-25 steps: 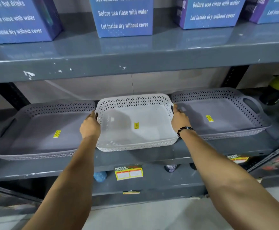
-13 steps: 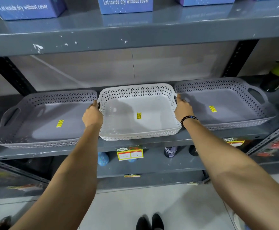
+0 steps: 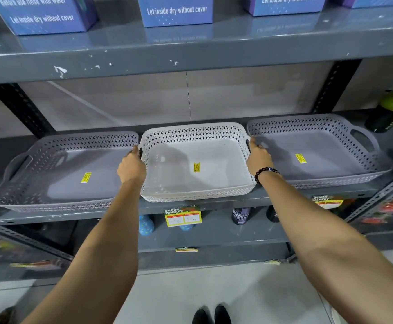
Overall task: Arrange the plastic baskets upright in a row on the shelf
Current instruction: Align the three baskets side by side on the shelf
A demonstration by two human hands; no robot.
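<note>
Three shallow perforated plastic baskets lie flat in a row on the grey metal shelf. The middle one is a white basket with a yellow sticker inside. My left hand grips its left handle and my right hand, with a dark bead bracelet at the wrist, grips its right handle. A grey basket sits to the left, touching the white one. Another grey basket sits to the right, its side handle facing outward.
Blue printed boxes stand on the shelf above. A dark bottle with a lime-green lid stands at the far right of the basket shelf. Price labels hang on the shelf edge; bottles sit on the lower shelf. My shoes show on the floor.
Both hands stay on the white basket's handles. The view has shifted slightly, with more of the blue boxes above showing; the baskets have hardly moved.
</note>
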